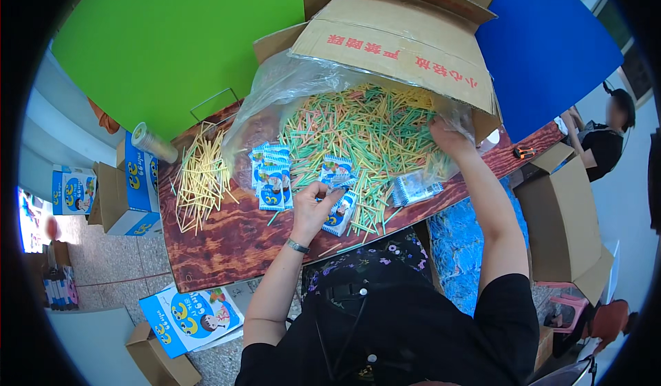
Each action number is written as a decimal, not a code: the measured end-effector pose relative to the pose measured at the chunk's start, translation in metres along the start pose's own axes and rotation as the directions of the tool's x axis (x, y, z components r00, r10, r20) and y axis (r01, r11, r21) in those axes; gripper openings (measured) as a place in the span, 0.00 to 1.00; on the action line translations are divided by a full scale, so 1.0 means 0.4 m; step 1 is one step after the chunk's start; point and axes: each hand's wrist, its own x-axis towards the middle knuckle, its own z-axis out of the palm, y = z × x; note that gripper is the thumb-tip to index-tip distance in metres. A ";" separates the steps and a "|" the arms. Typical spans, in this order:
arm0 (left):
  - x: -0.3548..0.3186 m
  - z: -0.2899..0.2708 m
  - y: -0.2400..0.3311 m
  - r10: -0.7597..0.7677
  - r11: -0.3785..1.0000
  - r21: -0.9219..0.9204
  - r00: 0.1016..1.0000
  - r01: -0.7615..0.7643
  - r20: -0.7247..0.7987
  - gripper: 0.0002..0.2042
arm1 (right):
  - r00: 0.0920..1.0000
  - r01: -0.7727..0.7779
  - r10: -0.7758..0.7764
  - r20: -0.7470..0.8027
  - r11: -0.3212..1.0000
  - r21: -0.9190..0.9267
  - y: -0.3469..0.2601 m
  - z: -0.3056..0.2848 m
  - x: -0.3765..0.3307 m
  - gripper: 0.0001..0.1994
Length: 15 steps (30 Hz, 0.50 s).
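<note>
A loose bunch of yellow sticks (201, 176) is lying at the left of the wooden worktop (227, 248). Right of it, the left hand (315, 203) is pinching a small blue packet (339, 214), fingers curled around it, near a stack of packets (272, 176). Farther right, the right hand (447, 138) is digging, fingers bent, into the heap of coloured sticks (365, 131) spilling from the plastic bag (289, 86); a careless pull could be scattering sticks off the near edge

Small packing workshop. Wooden worktop (227, 241) heaped with coloured sticks (358, 128) spilling from a bag-lined cardboard carton (392, 42); printed packets (272, 176), stacked boxes (134, 186) on tiled floor; another seated person (602, 138) nearby.
</note>
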 end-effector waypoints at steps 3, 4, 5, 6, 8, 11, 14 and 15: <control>-0.008 -0.011 -0.010 -0.032 0.997 -0.069 0.999 0.030 -0.033 0.12 | 0.978 -0.119 0.170 -0.119 0.930 0.349 -0.070 -0.187 -0.031 0.22; -0.003 -0.004 -0.005 -0.047 0.994 -0.104 0.999 0.045 -0.024 0.12 | 0.977 -0.126 0.177 -0.120 0.930 0.346 -0.057 -0.183 -0.030 0.22; 0.000 0.000 0.001 -0.044 0.993 -0.106 0.999 0.042 -0.020 0.12 | 0.982 -0.135 0.169 -0.080 0.939 0.316 -0.040 -0.168 -0.020 0.23; 0.001 0.002 0.009 -0.055 0.990 -0.134 0.998 0.053 -0.009 0.11 | 0.986 -0.141 0.159 -0.040 0.948 0.287 -0.028 -0.150 -0.013 0.24; 0.006 0.007 0.014 -0.059 0.985 -0.159 0.998 0.059 0.009 0.11 | 0.986 -0.161 0.166 -0.002 0.961 0.225 -0.016 -0.056 0.003 0.23; 0.001 0.001 0.014 -0.034 0.985 -0.171 0.999 0.033 -0.003 0.11 | 0.988 -0.062 0.038 0.149 0.985 0.160 -0.035 0.003 0.014 0.20; 0.003 0.000 0.033 -0.044 0.983 -0.176 0.999 0.045 0.005 0.10 | 0.992 0.088 -0.095 0.083 0.993 0.077 -0.011 0.044 -0.005 0.18; 0.009 0.001 0.041 -0.019 0.987 -0.161 1.000 0.018 -0.002 0.10 | 0.988 0.121 -0.122 -0.097 0.993 -0.018 0.007 0.059 -0.013 0.18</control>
